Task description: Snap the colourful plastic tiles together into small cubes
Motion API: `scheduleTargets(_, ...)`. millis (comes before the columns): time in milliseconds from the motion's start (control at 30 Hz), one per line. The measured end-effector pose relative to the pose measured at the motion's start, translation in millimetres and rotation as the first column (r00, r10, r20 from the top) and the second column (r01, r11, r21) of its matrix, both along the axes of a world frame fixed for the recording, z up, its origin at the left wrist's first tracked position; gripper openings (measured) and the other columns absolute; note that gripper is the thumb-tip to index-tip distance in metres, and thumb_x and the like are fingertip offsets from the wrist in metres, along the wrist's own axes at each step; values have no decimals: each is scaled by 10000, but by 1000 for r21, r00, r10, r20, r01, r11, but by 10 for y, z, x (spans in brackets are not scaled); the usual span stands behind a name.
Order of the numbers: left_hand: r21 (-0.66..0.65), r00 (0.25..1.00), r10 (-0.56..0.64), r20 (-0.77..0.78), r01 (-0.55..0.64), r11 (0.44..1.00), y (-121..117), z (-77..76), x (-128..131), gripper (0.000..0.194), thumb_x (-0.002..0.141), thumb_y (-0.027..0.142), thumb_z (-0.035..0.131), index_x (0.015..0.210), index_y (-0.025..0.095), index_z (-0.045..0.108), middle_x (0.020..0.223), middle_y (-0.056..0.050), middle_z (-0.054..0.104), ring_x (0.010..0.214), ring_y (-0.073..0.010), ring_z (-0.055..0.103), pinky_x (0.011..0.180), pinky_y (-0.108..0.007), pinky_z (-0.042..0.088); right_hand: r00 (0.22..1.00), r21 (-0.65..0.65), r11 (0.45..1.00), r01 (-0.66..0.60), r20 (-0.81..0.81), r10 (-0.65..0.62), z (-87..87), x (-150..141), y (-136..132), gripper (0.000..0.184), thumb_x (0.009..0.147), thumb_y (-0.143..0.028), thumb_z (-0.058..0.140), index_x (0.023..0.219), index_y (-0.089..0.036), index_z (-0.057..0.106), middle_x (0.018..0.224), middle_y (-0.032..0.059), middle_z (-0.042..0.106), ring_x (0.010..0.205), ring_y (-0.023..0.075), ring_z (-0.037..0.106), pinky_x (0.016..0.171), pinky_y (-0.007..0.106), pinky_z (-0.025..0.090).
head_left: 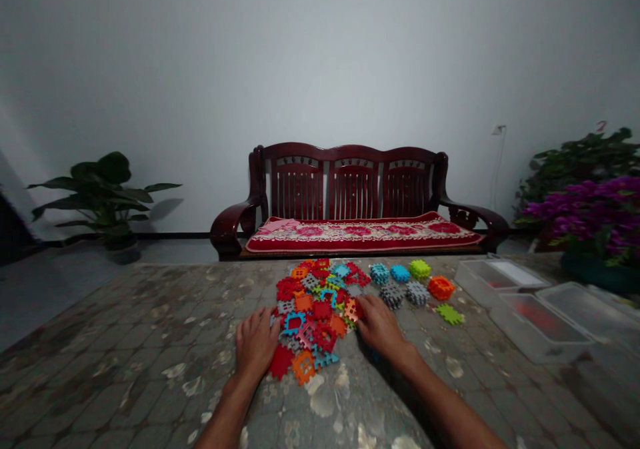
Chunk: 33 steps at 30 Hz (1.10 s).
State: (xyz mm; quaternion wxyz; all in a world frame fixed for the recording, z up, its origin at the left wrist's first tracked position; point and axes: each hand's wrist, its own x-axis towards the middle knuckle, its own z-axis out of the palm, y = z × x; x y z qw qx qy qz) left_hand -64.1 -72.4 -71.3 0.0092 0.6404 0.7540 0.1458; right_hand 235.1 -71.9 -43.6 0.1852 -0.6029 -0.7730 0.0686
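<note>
A pile of interlocking plastic tiles (321, 310) in red, orange, blue, grey and green lies on the table. Their edges are notched, and some have window-like cutouts. Against the pile's left side my left hand (256, 341) rests flat, fingers stretched out and holding nothing. At the right edge, the closed fingers of my right hand (379, 324) are on an orange tile (351, 310) with cutouts; its fingertips are partly hidden. Right of the pile stand sorted stacks: blue tiles (399, 274), dark grey tiles (391, 295), light grey tiles (417, 293), green tiles (419, 268) and orange tiles (441, 288).
A single green tile (450, 314) lies in front of the stacks. Clear plastic boxes (537, 332) with red contents sit farther right, beside purple flowers (590, 212). The patterned tablecloth (165, 342) covers the table. Behind it is a wooden bench (353, 186).
</note>
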Motion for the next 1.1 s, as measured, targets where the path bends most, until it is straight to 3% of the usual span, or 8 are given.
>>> scheduleTargets(333, -13, 1000, -3, -8, 3, 1000, 14, 8, -13, 466, 1043, 325, 369, 1418, 239, 633, 1506, -105, 606, 1370, -276, 542, 1202, -445, 315, 999, -29, 1000, 11, 44, -10, -2, -27, -40, 349, 950, -168, 508, 1248, -159, 690, 1302, 156, 689, 1215, 281, 594, 1056, 356, 431)
scheduleTargets(567, -29, 1000, 1, 0, -1, 1000, 21, 1, -13, 468, 1048, 324, 359, 1424, 247, 628, 1514, -97, 599, 1379, -271, 534, 1208, -450, 305, 1000, 24, 1000, 11, 2, -11, -108, -13, -35, 449, 894, -161, 567, 1334, -147, 650, 1365, 148, 660, 1267, 276, 564, 1125, 352, 390)
scheduleTargets(700, -2, 1000, -2, -3, 2, 1000, 27, -43, -25, 472, 1048, 329, 356, 1416, 238, 638, 1496, -106, 612, 1363, -277, 546, 1198, -452, 319, 1000, 38, 999, -2, 11, 2, -102, -11, -35, 420, 928, -155, 522, 1324, -153, 664, 1313, 150, 685, 1225, 276, 588, 1092, 364, 424)
scheduleTargets(867, 20, 1000, -11, -10, 11, 1000, 44, -84, -43, 468, 1047, 327, 359, 1413, 243, 639, 1491, -104, 620, 1361, -276, 547, 1193, -459, 324, 998, 65, 997, 29, -65, -25, -71, -15, -37, 475, 884, -187, 600, 1355, -175, 666, 1313, 147, 701, 1220, 280, 615, 1085, 372, 448)
scheduleTargets(1000, 13, 1000, -11, 0, 11, 1000, 64, -96, -59, 466, 1044, 338, 370, 1413, 252, 641, 1492, -102, 617, 1370, -283, 546, 1193, -470, 328, 976, 137, 983, 121, -197, -93, 15, 181, 81, 452, 868, -230, 627, 1313, -225, 706, 1290, 97, 737, 1217, 269, 648, 1078, 381, 471)
scheduleTargets(1100, 12, 1000, -15, 2, 15, 1000, 73, -105, -68, 466, 1041, 337, 376, 1412, 253, 645, 1483, -103, 624, 1367, -289, 551, 1188, -472, 338, 944, 164, 948, 272, -235, -231, 155, 570, 205, 432, 888, -296, 609, 1300, -225, 719, 1288, 86, 744, 1198, 275, 670, 1051, 396, 497)
